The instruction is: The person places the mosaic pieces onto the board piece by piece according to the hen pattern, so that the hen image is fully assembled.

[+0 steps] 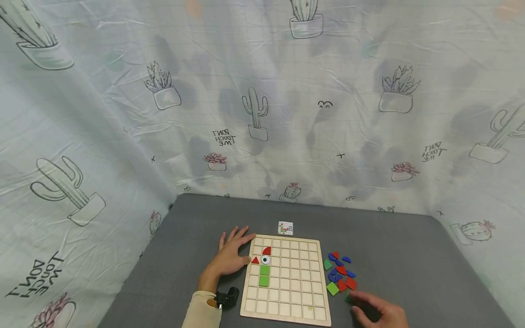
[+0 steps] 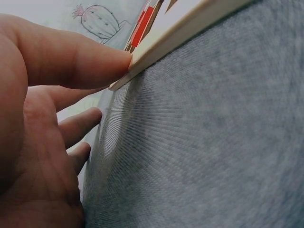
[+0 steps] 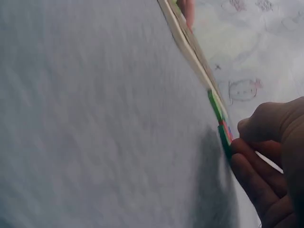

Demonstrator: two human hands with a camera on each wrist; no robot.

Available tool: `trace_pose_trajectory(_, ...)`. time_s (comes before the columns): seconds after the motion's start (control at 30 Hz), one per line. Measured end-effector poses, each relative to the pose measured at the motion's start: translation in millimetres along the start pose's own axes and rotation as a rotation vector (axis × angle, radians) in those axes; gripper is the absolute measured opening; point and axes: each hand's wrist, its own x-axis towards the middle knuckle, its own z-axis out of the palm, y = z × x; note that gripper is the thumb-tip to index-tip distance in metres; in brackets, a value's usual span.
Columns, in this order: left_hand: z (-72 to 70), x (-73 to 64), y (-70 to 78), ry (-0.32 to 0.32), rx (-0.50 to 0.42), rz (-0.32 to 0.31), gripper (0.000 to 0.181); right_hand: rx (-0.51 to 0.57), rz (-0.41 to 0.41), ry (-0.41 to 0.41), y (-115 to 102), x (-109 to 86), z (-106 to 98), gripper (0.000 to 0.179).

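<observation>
A square wooden grid board lies in front of me. My left hand spreads along its left side, thumb against the board's edge and forefinger near the top corner. On the board are a red triangle, a red quarter-round piece, an eye disc and two green squares. My right hand is low over the table, right of the board. Its fingertips touch a dark green piece lying on the table, partly hidden by the fingers; the thumb stays apart from it.
Beside the board's right edge lie loose red, blue and green pieces, among them a light green square and a red square. A small printed pattern card sits behind the board. Cactus-print curtains enclose the grey table.
</observation>
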Motion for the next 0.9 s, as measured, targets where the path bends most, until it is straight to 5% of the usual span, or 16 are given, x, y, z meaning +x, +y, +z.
trace_pose_trajectory(0.17,-0.9,0.1,-0.3,-0.002,-0.003,0.001,0.07,0.019,0.045,-0.046,-10.7,-3.4,-0.6,0.025)
trace_pose_trajectory(0.4,-1.7,-0.4,-0.6,-0.01,-0.009,-0.003,0.07,-0.02,-0.171,0.061,-3.1,1.0,4.0,0.038)
trace_pose_trajectory(0.5,-1.1,-0.8,-1.1,-0.013,-0.007,-0.003,0.07,-0.01,-0.243,0.013,4.5,4.7,5.9,0.042)
trace_pose_trajectory(0.63,-0.1,-1.6,-1.4,-0.02,-0.005,-0.002,0.07,-0.007,-0.265,-0.079,12.2,7.2,7.0,0.04)
trace_pose_trajectory(0.9,0.2,-0.5,-0.5,-0.002,-0.013,0.003,0.07,-0.021,-0.245,-0.097,14.4,7.5,2.3,0.038)
